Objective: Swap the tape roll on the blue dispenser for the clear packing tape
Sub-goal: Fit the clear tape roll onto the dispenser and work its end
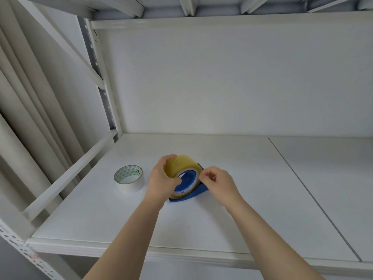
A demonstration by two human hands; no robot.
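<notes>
A yellowish clear packing tape roll (181, 165) sits tilted on the blue dispenser (190, 194), whose blue hub shows through the roll's core. My left hand (163, 178) wraps the roll's left side, thumb at the core's edge. My right hand (219, 181) pinches at the roll's right rim with thumb and forefinger; what lies between the fingertips is too small to tell. A white tape roll (129, 178) with a triangle-patterned core lies flat on the shelf, apart, left of my left hand.
All of this rests on a white shelf board (222, 219) inside a white metal rack. A side rail (66, 178) runs along the left, a seam between boards (312, 199) on the right. Beige curtains (24, 98) hang at left.
</notes>
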